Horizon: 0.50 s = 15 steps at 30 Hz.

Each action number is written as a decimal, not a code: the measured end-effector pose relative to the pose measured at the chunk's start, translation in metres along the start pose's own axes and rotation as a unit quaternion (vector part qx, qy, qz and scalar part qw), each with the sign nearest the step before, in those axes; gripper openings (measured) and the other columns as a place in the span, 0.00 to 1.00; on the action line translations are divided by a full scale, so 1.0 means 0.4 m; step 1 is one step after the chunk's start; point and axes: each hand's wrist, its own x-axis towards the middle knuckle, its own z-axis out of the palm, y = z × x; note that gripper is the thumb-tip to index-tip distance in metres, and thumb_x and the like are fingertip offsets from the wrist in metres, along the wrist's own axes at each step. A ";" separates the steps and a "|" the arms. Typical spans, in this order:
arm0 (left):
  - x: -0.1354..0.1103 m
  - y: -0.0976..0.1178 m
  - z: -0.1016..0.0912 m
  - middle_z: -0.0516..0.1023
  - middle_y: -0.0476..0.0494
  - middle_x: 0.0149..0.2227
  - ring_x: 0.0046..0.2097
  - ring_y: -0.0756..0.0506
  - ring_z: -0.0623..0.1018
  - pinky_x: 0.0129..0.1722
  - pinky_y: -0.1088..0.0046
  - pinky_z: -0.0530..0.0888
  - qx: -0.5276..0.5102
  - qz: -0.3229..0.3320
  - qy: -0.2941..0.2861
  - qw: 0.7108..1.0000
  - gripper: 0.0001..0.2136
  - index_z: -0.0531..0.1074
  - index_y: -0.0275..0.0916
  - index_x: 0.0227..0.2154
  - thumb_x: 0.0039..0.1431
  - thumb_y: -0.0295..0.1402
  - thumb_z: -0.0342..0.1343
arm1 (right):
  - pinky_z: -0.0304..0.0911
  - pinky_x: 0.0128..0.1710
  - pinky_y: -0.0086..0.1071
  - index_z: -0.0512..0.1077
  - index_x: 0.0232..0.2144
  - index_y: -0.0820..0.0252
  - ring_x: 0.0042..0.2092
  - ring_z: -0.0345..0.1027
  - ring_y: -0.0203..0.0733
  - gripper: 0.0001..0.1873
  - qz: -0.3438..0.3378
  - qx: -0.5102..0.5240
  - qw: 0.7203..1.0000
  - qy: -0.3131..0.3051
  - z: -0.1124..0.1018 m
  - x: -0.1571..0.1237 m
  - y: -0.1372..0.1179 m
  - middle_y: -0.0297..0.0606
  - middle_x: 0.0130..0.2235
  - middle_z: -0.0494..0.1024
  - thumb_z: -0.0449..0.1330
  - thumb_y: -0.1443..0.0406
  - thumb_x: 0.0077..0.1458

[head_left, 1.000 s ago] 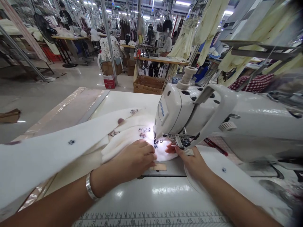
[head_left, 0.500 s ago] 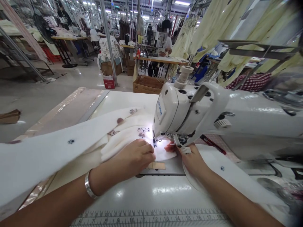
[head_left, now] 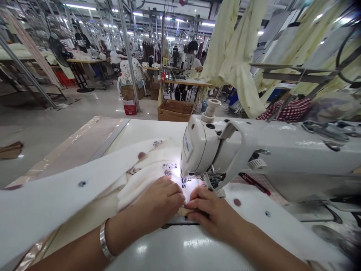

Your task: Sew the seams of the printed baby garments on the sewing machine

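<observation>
The right hand (head_left: 210, 209) has moved in to meet the left hand (head_left: 163, 197); both now pinch the near edge of the cloth (head_left: 139, 184) beneath the machine (head_left: 197, 141), apparently controlling it from two sides.

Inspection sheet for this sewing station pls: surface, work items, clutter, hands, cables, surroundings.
Surface: white table, glossy along the near side.
Work items: white printed fabric, partly under the lit head of the sewing machine.
Clutter: red-and-black tool beside the machine, type unclear.
Hands: left hand and right hand meet at the fabric's near edge; grip unclear.
Cables: dark loop at upper right, possibly a cable.
Surroundings: cardboard box, floor fan, hanging yellow garments.
</observation>
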 end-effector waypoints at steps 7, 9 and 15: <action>-0.005 0.001 0.008 0.74 0.47 0.34 0.37 0.49 0.72 0.55 0.59 0.63 -0.025 -0.016 0.028 0.999 0.10 0.69 0.38 0.34 0.64 0.25 0.43 | 0.66 0.38 0.34 0.77 0.37 0.56 0.38 0.71 0.42 0.16 -0.032 -0.193 0.979 0.063 -0.124 -0.050 0.018 0.41 0.36 0.78 0.48 0.67 0.62; -0.007 -0.003 0.009 0.74 0.47 0.34 0.36 0.50 0.72 0.55 0.60 0.64 -0.053 -0.032 0.041 0.997 0.10 0.67 0.38 0.33 0.65 0.25 0.42 | 0.66 0.36 0.36 0.77 0.38 0.56 0.37 0.73 0.46 0.17 0.049 -0.309 0.946 0.081 -0.183 -0.082 0.066 0.42 0.36 0.79 0.47 0.68 0.61; -0.001 -0.006 0.002 0.75 0.48 0.33 0.39 0.47 0.73 0.44 0.64 0.71 -0.123 -0.135 0.057 0.982 0.07 0.65 0.40 0.29 0.62 0.30 0.45 | 0.65 0.33 0.38 0.75 0.42 0.63 0.35 0.74 0.53 0.13 0.232 -0.432 0.869 0.069 -0.258 -0.122 0.184 0.49 0.37 0.80 0.54 0.66 0.57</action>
